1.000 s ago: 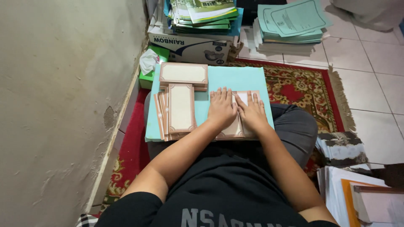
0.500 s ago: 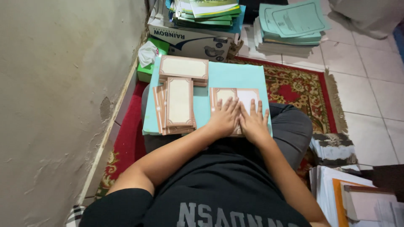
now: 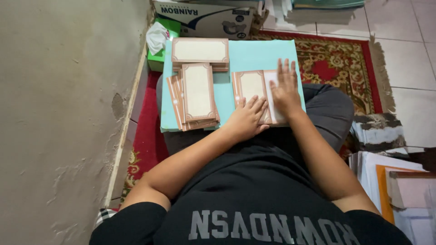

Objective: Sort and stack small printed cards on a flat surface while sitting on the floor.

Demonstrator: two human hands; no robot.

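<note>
A light blue board (image 3: 261,56) rests across my lap. On its near right part lies an opened brown-bordered cream card (image 3: 249,87). My left hand (image 3: 246,119) lies flat on the card's near left corner. My right hand (image 3: 285,88) presses flat on the card's right half, fingers spread and pointing away. A fanned pile of similar cards (image 3: 193,96) lies upright on the board's left side. Behind it, another stack of cards (image 3: 200,52) lies crosswise at the board's far left.
A rough wall (image 3: 63,113) runs along the left. A green tissue box (image 3: 160,41) and a cardboard carton (image 3: 204,18) sit beyond the board. A red patterned rug (image 3: 338,61) covers the tiled floor. Paper stacks (image 3: 395,186) lie at my right.
The camera has moved closer. My right hand has slid farther up the card's right half, and the left hand has stayed at the near left corner.
</note>
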